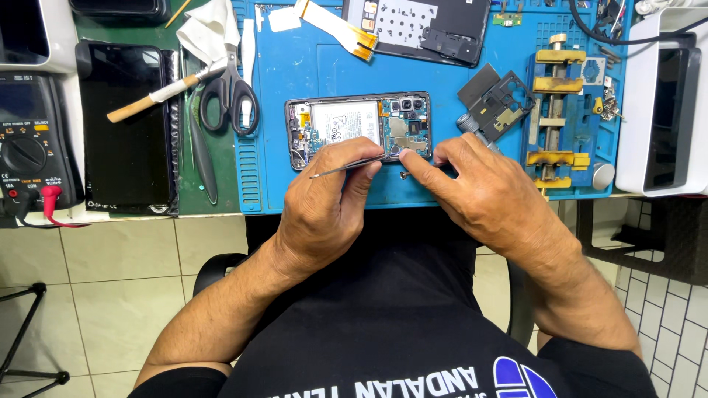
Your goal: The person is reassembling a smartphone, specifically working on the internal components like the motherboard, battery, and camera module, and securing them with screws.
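Note:
An opened phone [358,127] with its back off lies on the blue work mat [310,66], showing a white battery and circuit board. My left hand [324,206] grips thin metal tweezers [346,166], whose tips rest at the phone's lower edge near the board. My right hand [479,188] holds a grey-handled screwdriver [467,124], its tip hidden under my fingers beside the phone's bottom right corner. Both hands sit close together just in front of the phone.
Scissors [230,92] and a wooden-handled brush [158,94] lie at the mat's left. A dark phone screen [125,125] and a multimeter [29,140] sit further left. A back cover [417,26], a black frame part [498,99] and a yellow-jawed clamp [557,110] occupy the right.

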